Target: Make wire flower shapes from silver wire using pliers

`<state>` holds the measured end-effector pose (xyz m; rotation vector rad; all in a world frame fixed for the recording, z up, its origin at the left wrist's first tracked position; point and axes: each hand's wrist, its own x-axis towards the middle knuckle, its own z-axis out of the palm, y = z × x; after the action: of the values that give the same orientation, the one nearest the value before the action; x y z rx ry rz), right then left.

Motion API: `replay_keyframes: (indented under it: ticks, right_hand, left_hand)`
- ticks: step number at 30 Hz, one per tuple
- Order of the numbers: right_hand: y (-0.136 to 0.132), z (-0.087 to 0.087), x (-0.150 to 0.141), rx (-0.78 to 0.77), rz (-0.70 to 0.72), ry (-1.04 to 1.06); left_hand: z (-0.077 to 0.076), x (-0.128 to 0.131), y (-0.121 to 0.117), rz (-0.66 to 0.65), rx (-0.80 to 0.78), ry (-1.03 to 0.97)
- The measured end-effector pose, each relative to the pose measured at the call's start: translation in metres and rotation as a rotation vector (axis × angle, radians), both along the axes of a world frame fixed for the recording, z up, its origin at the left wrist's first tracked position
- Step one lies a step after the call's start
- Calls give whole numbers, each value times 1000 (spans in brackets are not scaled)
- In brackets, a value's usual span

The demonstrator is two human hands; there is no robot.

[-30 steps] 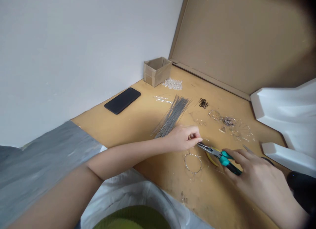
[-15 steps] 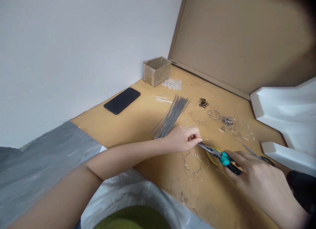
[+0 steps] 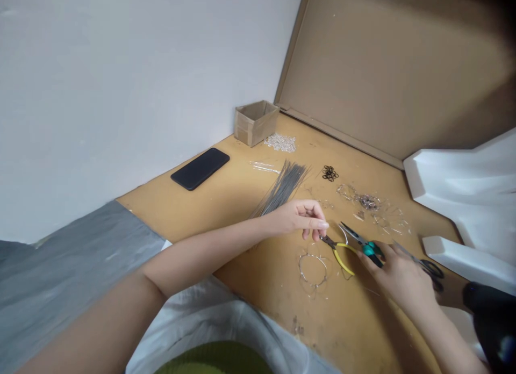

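Gripping teal-and-black pliers (image 3: pixel 367 247), the right hand (image 3: pixel 403 274) nears a round metal-wire ring (image 3: pixel 313 270).

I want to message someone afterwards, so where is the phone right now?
In the head view, the black phone lies on the tabletop at the left, beside the white wall, left of the bundle of thin wires.

i can't read any text, label, brand, number or sign here. nothing legible shows around my fingers.

Right hand (image 3: pixel 397 274) apparently grips green-handled pliers (image 3: pixel 370 249).
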<state>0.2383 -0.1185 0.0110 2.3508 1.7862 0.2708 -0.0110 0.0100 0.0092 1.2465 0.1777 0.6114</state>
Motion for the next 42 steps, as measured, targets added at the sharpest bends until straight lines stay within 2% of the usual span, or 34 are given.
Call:
replay_keyframes:
  ticks: [3,7,14,24,27,29,31,33,35,40,42]
  right_hand:
    - [4,-14,1,-11,-43,-16]
    - [7,-25,-2,-13,-74,-14]
    - [9,-32,-1,40,-73,-1]
    - [8,-37,4,104,-51,53]
    - [10,-29,0,242,12,302]
    - [9,-17,-12,342,30,659]
    - [8,-4,-32,269,-35,1112]
    - [8,5,-52,117,-2,1415]
    - [9,8,-69,72,17,1567]
    - [12,-9,-84,143,-80,1801]
    - [11,-16,-83,173,-90,1852]
  left_hand:
    - [0,0,1,-19,-13,-5]
    - [-4,2,2,-10,11,12]
    - [-11,4,4,25,100,73]
    - [-11,4,4,46,125,117]
    - [-7,2,2,19,146,169]
    - [-5,1,0,-9,167,226]
    - [-3,0,-2,-20,221,291]
    - [-3,-1,-3,4,341,354]
    - [-3,-1,-3,76,537,418]
    - [-7,-2,-7,337,1297,535]
    - [-9,-2,-10,384,1516,554]
